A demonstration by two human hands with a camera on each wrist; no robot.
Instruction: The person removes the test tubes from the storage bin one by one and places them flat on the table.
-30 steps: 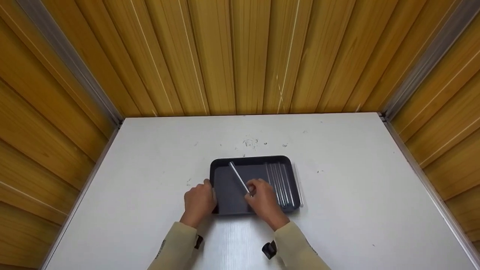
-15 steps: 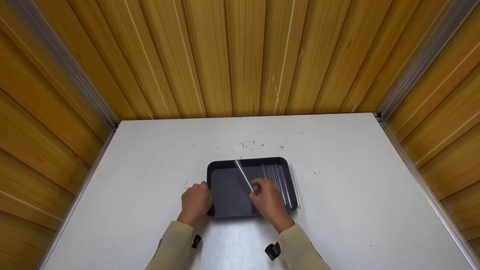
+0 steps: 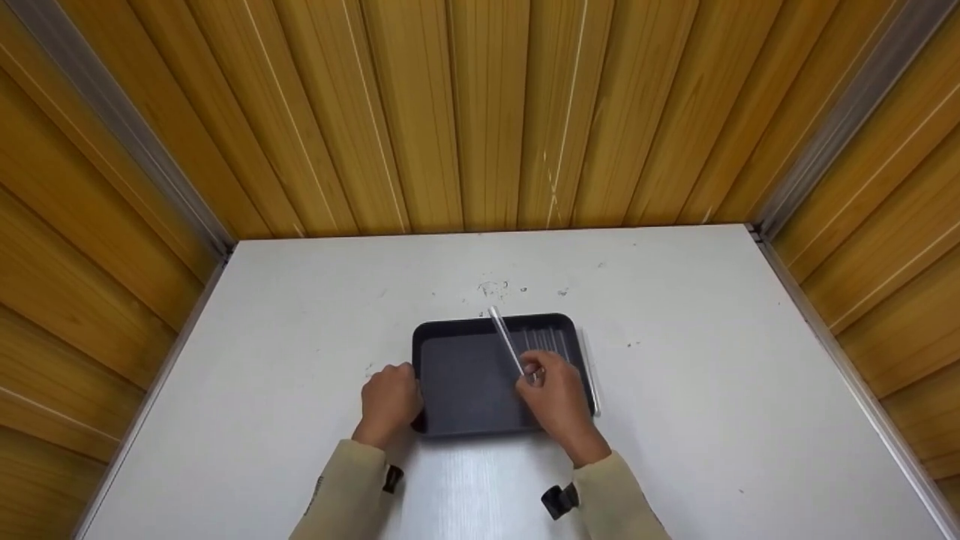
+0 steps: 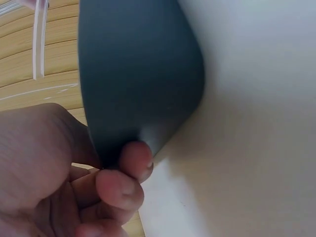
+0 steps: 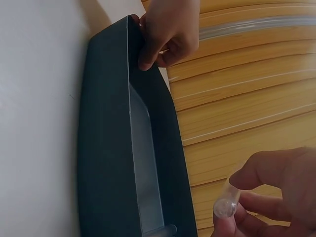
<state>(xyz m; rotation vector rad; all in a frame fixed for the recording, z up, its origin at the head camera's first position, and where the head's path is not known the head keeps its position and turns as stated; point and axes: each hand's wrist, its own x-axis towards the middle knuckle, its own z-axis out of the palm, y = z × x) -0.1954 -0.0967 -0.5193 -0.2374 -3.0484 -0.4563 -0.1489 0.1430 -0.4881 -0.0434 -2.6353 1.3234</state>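
Observation:
A dark rectangular tray [image 3: 457, 382] lies on the white table [image 3: 300, 337]. My left hand [image 3: 388, 401] grips the tray's left rim [image 4: 143, 98], fingers curled round its edge [image 5: 126, 54]. My right hand [image 3: 551, 394] is over the tray's right half and pinches a clear glass tube [image 3: 508, 343] by its near end [image 5: 226, 202], the tube slanting up and away. Several more clear tubes [image 3: 551, 339] lie side by side in the tray's right part, partly hidden by my right hand. One tube [image 3: 589, 375] lies along the tray's outer right edge.
Wooden panel walls [image 3: 480, 112] close the table in at the back and on both sides, with metal strips [image 3: 120, 127] in the corners. Scuff marks [image 3: 493, 289] lie just behind the tray.
My right hand has carried the pinched tube rightward across the tray, toward the row of tubes. My left hand has stayed on the tray's left rim.

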